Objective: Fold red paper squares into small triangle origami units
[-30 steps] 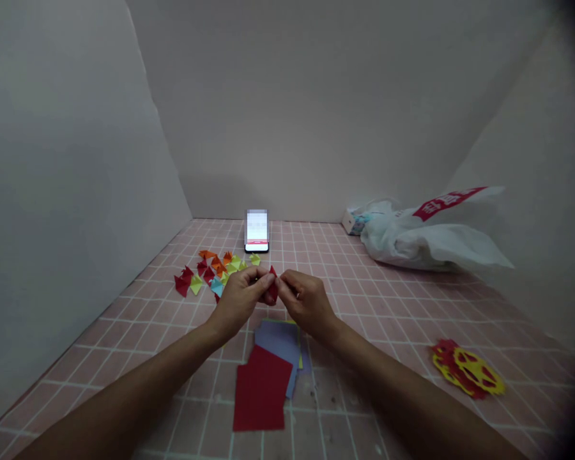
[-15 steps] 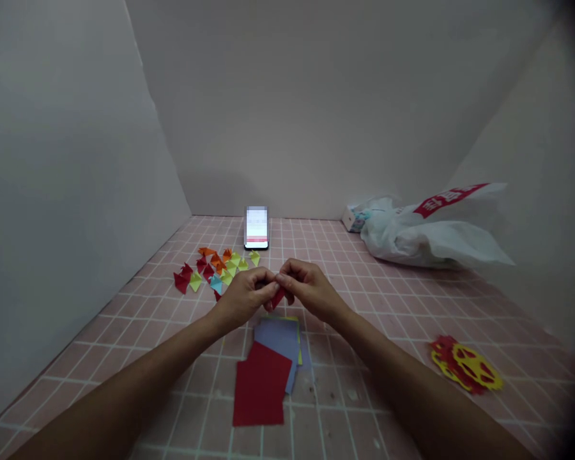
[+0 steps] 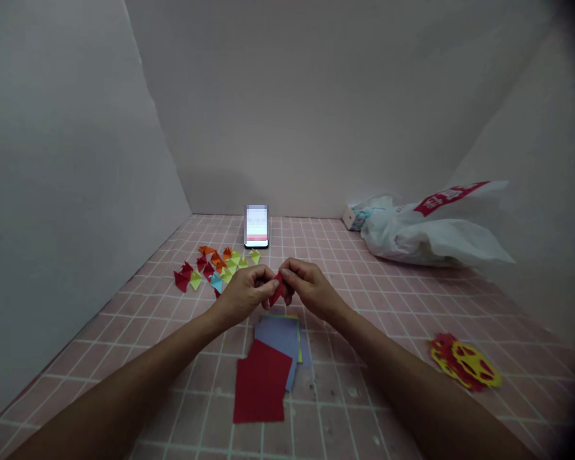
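Note:
Between my two hands is a small folded piece of red paper (image 3: pixel 276 291), held up over the table. My left hand (image 3: pixel 245 292) pinches its left side between thumb and fingers. On its right side my right hand (image 3: pixel 308 285) is closed, thumb against the upper edge; the fingertips partly hide the paper. Below the hands lie flat sheets: red paper (image 3: pixel 261 383) in front, overlapping blue paper (image 3: pixel 278 333), with a yellow edge showing beneath. To the left of my left hand several small folded paper pieces (image 3: pixel 218 262) in red, orange, yellow and light blue are grouped together.
A phone (image 3: pixel 256 226) with a lit screen stands at the back. At the back right are a white plastic bag (image 3: pixel 421 236) and a small box (image 3: pixel 354 218). Red and yellow cut-out shapes (image 3: pixel 474 364) lie at the right. Walls enclose the pink tiled table top (image 3: pixel 182 332).
My right thumb has shifted slightly along the folded red paper, and more of the paper's upper part shows. Both hands stay in nearly the same place; the other things have not moved.

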Demonstrator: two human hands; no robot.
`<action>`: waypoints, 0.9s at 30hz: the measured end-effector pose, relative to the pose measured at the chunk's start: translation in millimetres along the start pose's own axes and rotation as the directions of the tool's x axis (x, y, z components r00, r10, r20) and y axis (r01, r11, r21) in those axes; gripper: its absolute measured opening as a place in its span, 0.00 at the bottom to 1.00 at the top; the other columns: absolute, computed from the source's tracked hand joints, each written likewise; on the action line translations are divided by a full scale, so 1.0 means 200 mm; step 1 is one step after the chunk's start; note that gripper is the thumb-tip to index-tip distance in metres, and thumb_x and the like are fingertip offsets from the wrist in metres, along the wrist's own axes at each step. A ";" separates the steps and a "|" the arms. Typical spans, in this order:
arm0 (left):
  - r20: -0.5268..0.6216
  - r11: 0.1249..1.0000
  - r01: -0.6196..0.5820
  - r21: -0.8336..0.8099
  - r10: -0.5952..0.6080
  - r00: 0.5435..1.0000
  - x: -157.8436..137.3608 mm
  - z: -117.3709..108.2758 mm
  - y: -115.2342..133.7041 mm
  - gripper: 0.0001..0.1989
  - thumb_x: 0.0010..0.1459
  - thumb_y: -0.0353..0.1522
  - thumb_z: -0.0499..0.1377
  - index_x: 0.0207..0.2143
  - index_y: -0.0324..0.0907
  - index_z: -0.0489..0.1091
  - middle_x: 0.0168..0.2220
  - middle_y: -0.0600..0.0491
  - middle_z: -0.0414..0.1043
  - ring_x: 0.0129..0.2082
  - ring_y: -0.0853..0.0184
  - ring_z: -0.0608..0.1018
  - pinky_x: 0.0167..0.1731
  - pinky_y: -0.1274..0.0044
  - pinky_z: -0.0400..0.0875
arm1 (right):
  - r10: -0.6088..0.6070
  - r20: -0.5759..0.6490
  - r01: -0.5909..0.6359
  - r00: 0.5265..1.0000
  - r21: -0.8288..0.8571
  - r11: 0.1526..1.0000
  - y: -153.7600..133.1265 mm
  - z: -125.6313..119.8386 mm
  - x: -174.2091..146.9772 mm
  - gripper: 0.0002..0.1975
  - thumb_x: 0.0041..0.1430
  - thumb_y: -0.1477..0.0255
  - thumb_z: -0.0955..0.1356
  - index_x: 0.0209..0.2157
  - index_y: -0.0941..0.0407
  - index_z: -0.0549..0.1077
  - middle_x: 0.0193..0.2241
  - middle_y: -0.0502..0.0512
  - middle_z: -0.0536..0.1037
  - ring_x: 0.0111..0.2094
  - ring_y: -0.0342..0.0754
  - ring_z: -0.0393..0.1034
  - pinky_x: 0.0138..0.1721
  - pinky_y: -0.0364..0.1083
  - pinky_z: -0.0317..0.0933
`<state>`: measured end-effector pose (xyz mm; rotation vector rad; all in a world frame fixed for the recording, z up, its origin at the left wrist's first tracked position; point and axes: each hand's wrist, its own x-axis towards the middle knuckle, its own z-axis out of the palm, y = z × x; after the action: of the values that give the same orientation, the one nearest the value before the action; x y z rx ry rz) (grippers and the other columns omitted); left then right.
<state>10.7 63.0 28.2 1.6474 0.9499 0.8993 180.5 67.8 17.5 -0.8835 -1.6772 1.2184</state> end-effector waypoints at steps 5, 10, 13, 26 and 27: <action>-0.022 0.997 -0.017 0.082 0.019 1.000 0.00 0.01 -0.02 0.06 0.54 0.31 0.59 0.24 0.39 0.70 0.21 0.56 0.68 0.19 0.73 0.71 0.21 0.81 0.65 | 0.016 0.044 -0.014 0.999 -0.045 0.999 -0.02 -0.01 0.00 0.16 0.61 0.61 0.66 0.24 0.56 0.65 0.17 0.46 0.69 0.17 0.40 0.64 0.19 0.39 0.56; 0.010 0.999 0.037 0.020 -0.037 0.999 -0.01 0.01 0.00 0.08 0.55 0.35 0.59 0.27 0.39 0.70 0.22 0.57 0.67 0.19 0.73 0.68 0.20 0.80 0.64 | -0.031 -0.040 0.026 0.999 -0.124 0.992 -0.02 -0.01 0.00 0.14 0.62 0.65 0.64 0.23 0.55 0.64 0.15 0.45 0.68 0.17 0.39 0.63 0.20 0.39 0.56; 0.000 0.995 0.076 -0.066 -0.076 0.997 0.00 0.00 0.00 0.09 0.54 0.35 0.61 0.28 0.38 0.70 0.25 0.56 0.68 0.23 0.72 0.70 0.22 0.81 0.66 | -0.008 -0.125 0.000 0.992 -0.059 0.998 -0.02 0.01 0.00 0.14 0.62 0.64 0.64 0.24 0.55 0.64 0.15 0.45 0.68 0.16 0.40 0.63 0.19 0.40 0.57; 0.002 0.993 -0.048 -0.110 0.048 0.999 0.01 -0.02 -0.05 0.15 0.58 0.33 0.60 0.47 0.40 0.65 0.27 0.58 0.69 0.23 0.72 0.74 0.25 0.79 0.69 | 0.032 -0.057 -0.032 0.998 0.013 0.999 0.01 0.00 0.01 0.14 0.58 0.63 0.68 0.24 0.57 0.68 0.18 0.46 0.69 0.17 0.39 0.62 0.19 0.40 0.56; -0.001 0.992 -0.046 -0.117 0.046 0.999 0.01 -0.02 -0.05 0.15 0.58 0.33 0.60 0.47 0.40 0.64 0.27 0.58 0.69 0.23 0.72 0.73 0.25 0.79 0.69 | 0.025 -0.080 -0.024 0.996 0.012 1.000 0.01 0.00 0.01 0.14 0.58 0.63 0.68 0.24 0.57 0.68 0.17 0.46 0.68 0.17 0.39 0.62 0.19 0.40 0.56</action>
<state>7.0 68.4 20.0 1.5753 0.8448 0.9662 179.7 69.4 16.2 -0.9370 -1.5990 1.1924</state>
